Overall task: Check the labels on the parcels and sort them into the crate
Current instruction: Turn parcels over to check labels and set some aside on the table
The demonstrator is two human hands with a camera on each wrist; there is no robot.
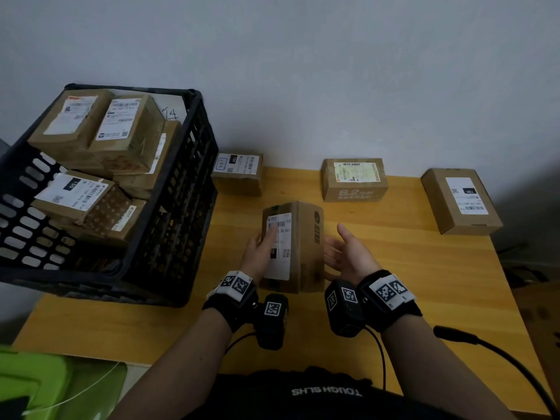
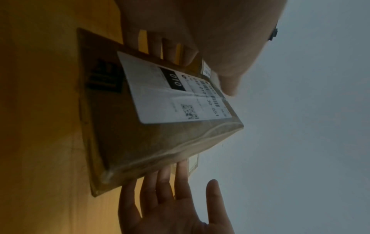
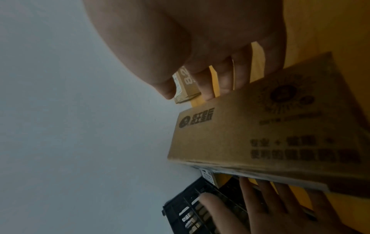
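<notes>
A brown cardboard parcel (image 1: 303,250) with a white label marked 010 (image 2: 172,95) is tilted up at the middle of the wooden table (image 1: 409,283). My left hand (image 1: 260,250) grips its left side, thumb (image 2: 230,79) on the label and fingers behind the edge. My right hand (image 1: 342,250) is open, its straight fingers (image 2: 166,178) against the parcel's right side (image 3: 260,126). The black plastic crate (image 1: 175,213) stands at the left, tilted toward me, with several labelled parcels (image 1: 127,131) inside.
Three more labelled parcels lie along the wall: one beside the crate (image 1: 238,174), one at the back middle (image 1: 354,180), one at the far right (image 1: 460,201). A black cable (image 1: 500,353) crosses the table's near right. A green object (image 1: 45,380) sits below the near left edge.
</notes>
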